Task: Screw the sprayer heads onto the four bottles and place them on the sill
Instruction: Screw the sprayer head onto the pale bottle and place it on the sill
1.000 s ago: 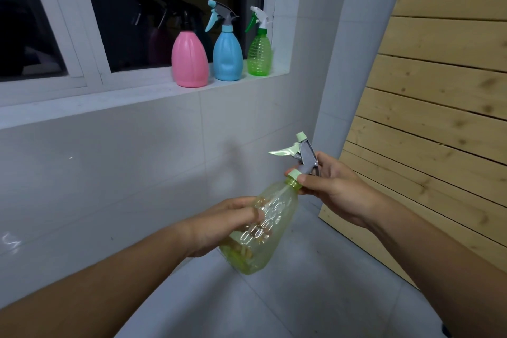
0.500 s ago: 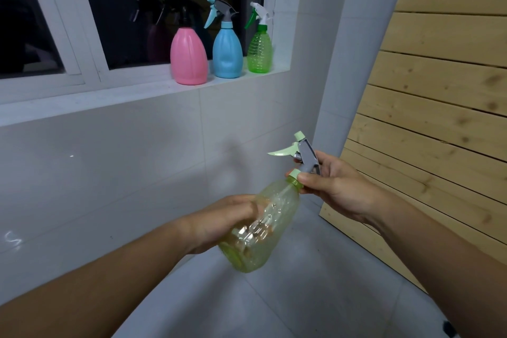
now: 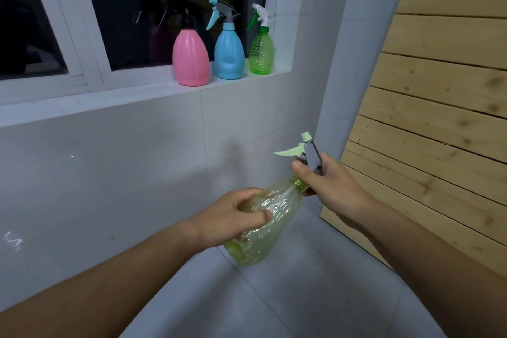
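Note:
A clear yellow-green bottle (image 3: 274, 217) is tilted in mid-air, neck up to the right. My left hand (image 3: 233, 217) wraps around its body. A grey sprayer head (image 3: 307, 152) with a pale green trigger sits on the neck, and my right hand (image 3: 329, 184) grips it at the collar. On the white sill (image 3: 109, 101) stand three bottles with sprayer heads on: a pink bottle (image 3: 190, 60), a blue bottle (image 3: 229, 53) and a small green bottle (image 3: 261, 53).
A dark window (image 3: 170, 8) behind the sill reflects the bottles. White tiled wall (image 3: 109, 173) lies below the sill, a wooden slat panel (image 3: 439, 118) stands at the right, and pale floor tiles (image 3: 301, 296) are beneath my hands.
My right hand has turned on the sprayer head, with the thumb now higher on the collar. The bottle's tilt and place are nearly the same.

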### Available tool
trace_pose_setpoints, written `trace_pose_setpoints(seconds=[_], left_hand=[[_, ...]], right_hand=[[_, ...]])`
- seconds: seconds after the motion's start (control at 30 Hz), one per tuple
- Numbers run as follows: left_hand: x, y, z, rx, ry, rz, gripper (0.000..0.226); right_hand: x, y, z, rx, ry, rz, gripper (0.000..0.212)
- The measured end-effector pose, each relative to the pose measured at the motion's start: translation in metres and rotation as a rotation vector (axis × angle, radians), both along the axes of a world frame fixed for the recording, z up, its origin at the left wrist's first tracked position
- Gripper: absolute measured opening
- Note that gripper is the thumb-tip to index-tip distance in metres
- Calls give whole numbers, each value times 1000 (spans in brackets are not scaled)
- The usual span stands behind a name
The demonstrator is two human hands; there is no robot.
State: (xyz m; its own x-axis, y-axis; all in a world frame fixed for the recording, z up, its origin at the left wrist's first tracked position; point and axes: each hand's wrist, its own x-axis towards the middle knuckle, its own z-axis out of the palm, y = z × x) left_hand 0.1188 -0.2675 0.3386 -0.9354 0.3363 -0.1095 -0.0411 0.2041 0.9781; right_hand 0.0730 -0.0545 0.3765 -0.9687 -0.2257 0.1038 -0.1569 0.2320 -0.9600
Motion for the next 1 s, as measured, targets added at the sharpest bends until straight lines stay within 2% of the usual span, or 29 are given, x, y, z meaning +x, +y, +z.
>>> trace_pose_setpoints(seconds=[0.13, 0.2, 0.3, 0.5, 0.6, 0.73, 0.87, 1.0], left_hand=[[-2, -4, -1, 6, 32, 17, 34], [-1, -3, -2, -19, 78, 20, 35], [-1, -2, -2, -55, 128, 22, 38], [-4, -1, -1, -42, 173, 55, 44], [-3, -1, -4, -58, 234, 73, 45], [-3, -2, -5, -112, 309, 123, 53], [-5, 1, -3, -58, 248, 138, 54], [-4, 1, -1, 6, 128, 83, 54]], right_hand=[[-3, 6, 5, -300, -156, 168, 34], [-2, 7, 4, -229, -124, 172, 34], [-2, 2, 2, -29, -38, 46, 32], [-5, 6, 3, -324, -120, 130, 35], [-7, 2, -2, -320, -69, 55, 29], [-9, 0, -4, -315, -54, 15, 9], [-9, -2, -5, -428, -122, 1, 14], [-6, -5, -4, -511, -185, 103, 24]])
